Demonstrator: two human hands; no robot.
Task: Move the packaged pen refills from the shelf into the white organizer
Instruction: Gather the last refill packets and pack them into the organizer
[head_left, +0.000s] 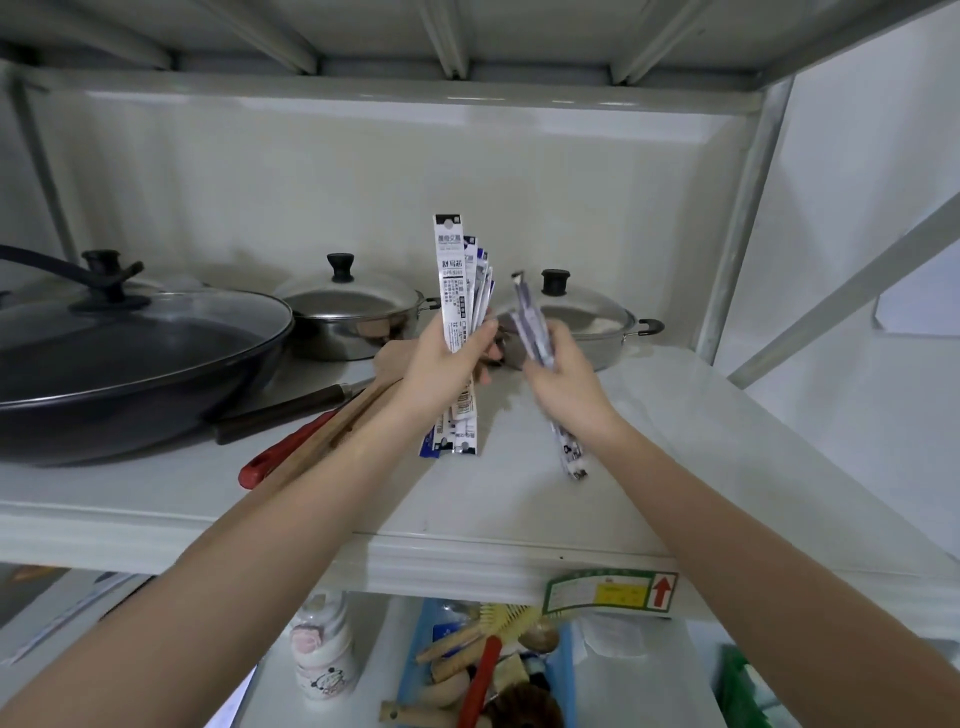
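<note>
My left hand (441, 371) grips a fanned bundle of several packaged pen refills (457, 280), long white packets with blue and black print, held upright above the white shelf (467, 519). Close to its right, my right hand (563, 379) is closed around a smaller bunch of refill packets (530, 322), blurred and tilted, with their lower ends sticking out below my wrist (571, 457). Both bundles are lifted off the shelf surface. No white organizer shows in this view.
A large black wok with a glass lid (130, 358) fills the shelf's left side. Two steel lidded pans (348, 317) (587, 322) stand at the back. A red-handled tool (280, 457) and wooden utensils lie under my left forearm. Below, a blue bin (483, 670) holds brushes.
</note>
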